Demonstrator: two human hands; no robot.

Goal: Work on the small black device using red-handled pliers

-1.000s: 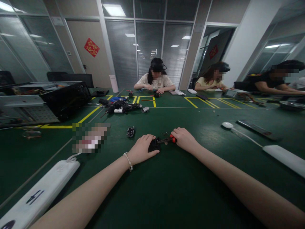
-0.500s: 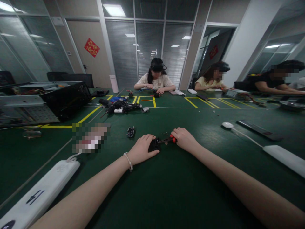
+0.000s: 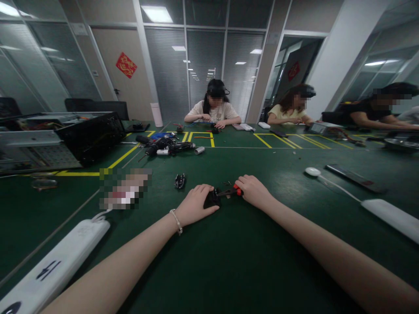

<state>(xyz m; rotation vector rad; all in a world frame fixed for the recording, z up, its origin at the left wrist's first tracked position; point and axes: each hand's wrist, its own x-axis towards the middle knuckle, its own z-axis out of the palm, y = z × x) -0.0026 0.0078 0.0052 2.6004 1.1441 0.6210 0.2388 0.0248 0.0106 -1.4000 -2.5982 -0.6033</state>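
In the head view, my left hand (image 3: 195, 203) is closed round a small black part (image 3: 211, 200), holding it low at the table top. My right hand (image 3: 253, 191) grips the red handles of a pair of pliers (image 3: 228, 192). The jaws point left and meet the near right side of the black part; whether they pinch anything there is too small to tell. A few thin metal bits (image 3: 226, 183) lie just behind the pliers. Left of my left hand sits another small black and silver part (image 3: 180, 181), untouched.
White power strips lie at left (image 3: 62, 261) and right (image 3: 393, 218). A black phone-like slab (image 3: 353, 178) and a white mouse-shaped thing (image 3: 312, 172) are at right. Tools and cables (image 3: 166, 145) lie farther back, a computer case (image 3: 91, 137) at left. Several people sit across the table.
My hands, the black part and the pliers stay almost in place. Across the table, the person in yellow has shifted their hands slightly.
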